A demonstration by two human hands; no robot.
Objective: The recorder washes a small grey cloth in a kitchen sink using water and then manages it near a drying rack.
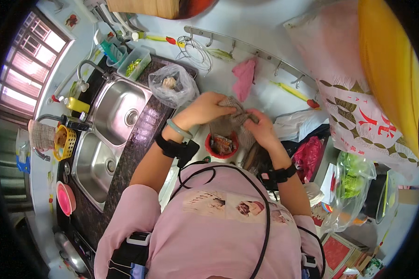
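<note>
My left hand (209, 108), with a jade-coloured bangle at the wrist, grips one side of a grey-brown woven cloth (234, 108). On the other side of the same cloth, my right hand (261, 128) pinches it between thumb and fingers. The cloth is bunched between both hands, and part of it hangs down. Below it stands a small red bin (209, 146) holding crumpled packets. A pink cloth (245, 78) hangs on the wall just beyond my hands.
A double steel sink (120, 111) is set in a dark stone counter (139, 139) at left. Nearby lies a clear plastic bag (174, 89). A hook rail (251, 52) runs along the wall. Large printed bag (356, 115) and bagged greens (351, 185) are at right.
</note>
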